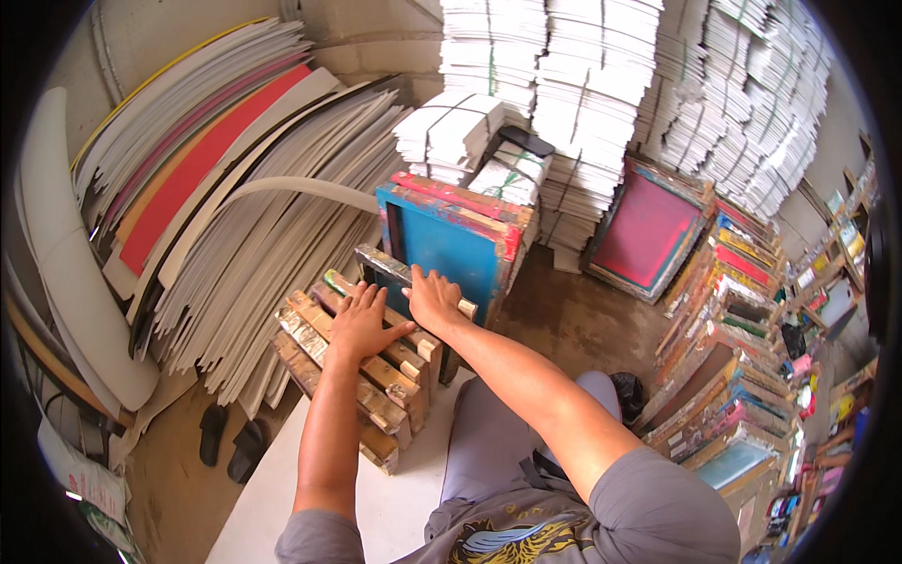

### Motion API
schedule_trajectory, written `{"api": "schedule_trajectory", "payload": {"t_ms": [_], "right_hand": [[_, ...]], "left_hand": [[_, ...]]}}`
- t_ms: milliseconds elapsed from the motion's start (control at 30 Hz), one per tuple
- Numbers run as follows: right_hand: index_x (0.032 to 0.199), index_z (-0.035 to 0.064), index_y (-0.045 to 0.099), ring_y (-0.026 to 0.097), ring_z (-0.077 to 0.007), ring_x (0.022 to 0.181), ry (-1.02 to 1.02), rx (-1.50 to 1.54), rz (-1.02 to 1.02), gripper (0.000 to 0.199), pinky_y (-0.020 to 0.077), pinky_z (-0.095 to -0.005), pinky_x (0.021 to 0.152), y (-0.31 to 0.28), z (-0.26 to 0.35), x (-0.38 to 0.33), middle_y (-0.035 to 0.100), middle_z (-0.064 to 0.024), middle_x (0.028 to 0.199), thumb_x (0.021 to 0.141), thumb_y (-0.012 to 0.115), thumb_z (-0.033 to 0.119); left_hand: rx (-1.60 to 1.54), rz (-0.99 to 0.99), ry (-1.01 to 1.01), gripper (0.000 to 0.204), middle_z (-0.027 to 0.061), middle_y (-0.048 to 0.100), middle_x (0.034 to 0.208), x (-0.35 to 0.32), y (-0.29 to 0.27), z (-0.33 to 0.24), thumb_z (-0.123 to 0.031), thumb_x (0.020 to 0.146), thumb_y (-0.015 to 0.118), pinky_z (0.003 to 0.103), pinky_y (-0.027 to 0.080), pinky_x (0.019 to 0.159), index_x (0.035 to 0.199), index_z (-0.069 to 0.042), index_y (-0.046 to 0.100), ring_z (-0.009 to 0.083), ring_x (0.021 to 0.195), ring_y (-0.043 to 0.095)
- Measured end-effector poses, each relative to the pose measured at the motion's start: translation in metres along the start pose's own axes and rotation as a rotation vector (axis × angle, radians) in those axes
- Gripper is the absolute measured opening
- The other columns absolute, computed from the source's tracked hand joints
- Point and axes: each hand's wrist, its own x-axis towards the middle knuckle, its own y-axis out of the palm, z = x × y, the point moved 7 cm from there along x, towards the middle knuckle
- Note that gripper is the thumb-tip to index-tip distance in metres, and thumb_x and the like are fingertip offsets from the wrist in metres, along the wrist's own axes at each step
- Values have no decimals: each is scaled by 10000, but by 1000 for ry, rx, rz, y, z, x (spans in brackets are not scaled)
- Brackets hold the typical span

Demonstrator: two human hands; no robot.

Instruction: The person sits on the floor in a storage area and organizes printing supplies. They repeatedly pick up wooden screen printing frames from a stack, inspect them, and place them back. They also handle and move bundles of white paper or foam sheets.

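Bright, even daylight, soft shadows, sharp centre, strong fisheye bending and dark vignette at the rim.

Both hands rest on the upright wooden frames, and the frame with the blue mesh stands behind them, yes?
Almost. In the head view the left hand and right hand lie on the wooden frames, and the blue-mesh frame stands behind them, but the wooden frames lean tilted, not upright.

Dirt floor (573, 324) carries wooden frames (362, 371) at centre, a white sheet (395, 503) at 6 o'clock, black sandals (230, 442) at 8, leaning boards (244, 226) at 10, paper stacks (583, 103) at 12, a pink screen (646, 230) at 2, more screens (728, 348) at 4
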Motion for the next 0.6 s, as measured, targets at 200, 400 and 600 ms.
{"api": "schedule_trajectory", "payload": {"t_ms": [200,400,600], "right_hand": [[1475,209,572,700,-383,997,-66,51,-159,544,548,-530,812,-96,-25,-19,693,-146,1088,997,636,461],[1425,213,640,700,-347,1166,-70,-2,-180,519,563,-494,966,-261,-45,-45,720,-137,1299,976,662,471],[1393,242,681,691,-357,1190,-10,-42,-157,543,540,-470,1016,-388,-66,-69,736,-155,1270,936,692,535]], "left_hand": [[3,-11,-17,1098,166,388,1664,-6,1,6,-847,858,556,468,218,1295,1588,-37,428,316,1599,231],[2,7,1,1062,146,368,1678,-7,3,9,-822,881,553,474,211,1291,1598,-51,416,304,1604,221],[-13,12,-19,1008,144,374,1673,-12,-6,3,-777,895,584,466,210,1294,1587,-61,435,308,1603,219]]}}
